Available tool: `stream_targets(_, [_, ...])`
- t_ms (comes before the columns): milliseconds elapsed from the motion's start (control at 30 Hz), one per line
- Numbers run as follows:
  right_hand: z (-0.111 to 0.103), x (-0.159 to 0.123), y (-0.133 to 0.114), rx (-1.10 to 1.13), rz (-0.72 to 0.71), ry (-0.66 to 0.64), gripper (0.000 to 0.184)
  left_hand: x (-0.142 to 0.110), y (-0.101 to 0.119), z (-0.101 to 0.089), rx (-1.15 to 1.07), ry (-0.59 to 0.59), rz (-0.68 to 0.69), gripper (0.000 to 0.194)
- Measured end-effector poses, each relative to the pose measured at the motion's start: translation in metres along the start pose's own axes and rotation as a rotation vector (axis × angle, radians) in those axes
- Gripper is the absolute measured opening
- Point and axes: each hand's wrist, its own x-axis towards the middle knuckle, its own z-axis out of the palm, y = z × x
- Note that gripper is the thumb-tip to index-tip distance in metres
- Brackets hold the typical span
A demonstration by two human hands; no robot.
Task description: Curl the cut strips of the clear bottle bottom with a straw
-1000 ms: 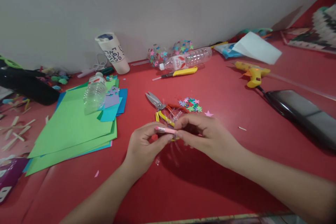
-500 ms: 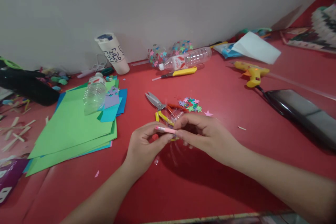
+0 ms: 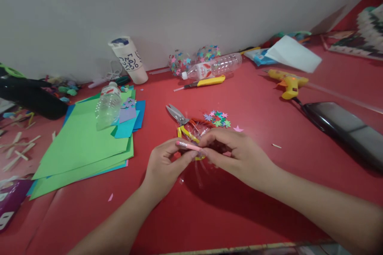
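Observation:
A short pink pencil [image 3: 193, 147] with a metal band and pink eraser points left between my two hands. My right hand [image 3: 236, 151] pinches its right end with thumb and index finger. Close against its underside, the closed thumb and fingers of my left hand [image 3: 164, 161] hold clear plastic. This clear plastic piece [image 3: 198, 173] has thin strips fanning out below and behind the fingers; much of it is hidden. Just beyond lie scissors [image 3: 179, 118] with grey blades and yellow grips, partly covered by the plastic. Small coloured stars [image 3: 218, 118] are heaped near my right knuckles.
Green paper sheets [image 3: 86, 139] lie left, with a clear bottle piece [image 3: 108, 105] on top. A yellow cutter [image 3: 209, 81], a plastic bottle [image 3: 214, 67] and a white tumbler [image 3: 130, 61] are along the wall. To the right are a yellow glue gun [image 3: 289, 81] and a black case [image 3: 344, 131].
The pencil has tilted and shifted very slightly between my fingers, and the plastic strips below have moved a little. Both hands keep nearly the same place and grip.

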Motion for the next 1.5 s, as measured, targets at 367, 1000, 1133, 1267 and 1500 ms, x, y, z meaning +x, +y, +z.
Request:
stream_targets(367, [0.0024,0.001,0.0008,-0.015,0.004,0.006,0.013,-0.001,-0.0014,0.0019,-0.036,-0.009,0.001,0.007])
stream_targets(1000, [0.0005,0.0,-0.0017,-0.063,0.01,0.002,0.017,-0.0019,-0.0002,0.0035,-0.04,0.042,-0.064,0.004])
stream_targets(1133, [0.0017,0.0005,-0.0008,-0.023,0.049,0.005,0.014,-0.0018,0.0008,0.0037,-0.031,0.036,-0.098,0.003])
stream_targets(1267, [0.0036,0.0013,0.0007,-0.02,0.044,0.019,0.014,-0.0025,-0.0002,0.0033,-0.098,0.007,-0.157,0.004])
stream_targets(1500, [0.006,0.0024,0.004,0.05,0.067,0.032,0.01,-0.0048,0.0004,0.0078,-0.105,-0.02,-0.147,0.008])
